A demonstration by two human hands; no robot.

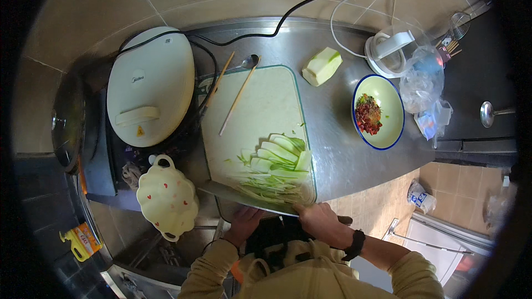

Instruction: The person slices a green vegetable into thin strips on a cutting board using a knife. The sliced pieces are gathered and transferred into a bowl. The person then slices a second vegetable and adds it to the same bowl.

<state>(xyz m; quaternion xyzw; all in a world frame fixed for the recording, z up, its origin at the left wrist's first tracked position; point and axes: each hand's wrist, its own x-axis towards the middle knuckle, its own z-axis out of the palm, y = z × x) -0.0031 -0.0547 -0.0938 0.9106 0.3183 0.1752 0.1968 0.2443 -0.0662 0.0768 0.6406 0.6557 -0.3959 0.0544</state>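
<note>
A kitchen knife's broad steel blade (249, 199) lies along the near edge of the white cutting board (266, 95). My right hand (322, 222) grips the knife at its right end, with the dark handle showing beyond my fist. Close to the blade's lower edge is my left hand (245, 222); its fingers are partly hidden, so its hold cannot be told. Just beyond the blade lie thin pale-green vegetable shreds (276, 187), with overlapping flat slices (280, 153) behind them. A peeled vegetable chunk (322, 66) rests on the steel counter, beyond the board's far right corner.
Chopsticks (237, 101) and a spoon (250, 61) lie across the board's far left. A blue-rimmed bowl (386, 112) with chopped seasonings stands right. Left are a white electric pan (151, 87) and a scalloped dish (168, 199). A kettle (386, 54) and plastic bags (422, 87) stand far right.
</note>
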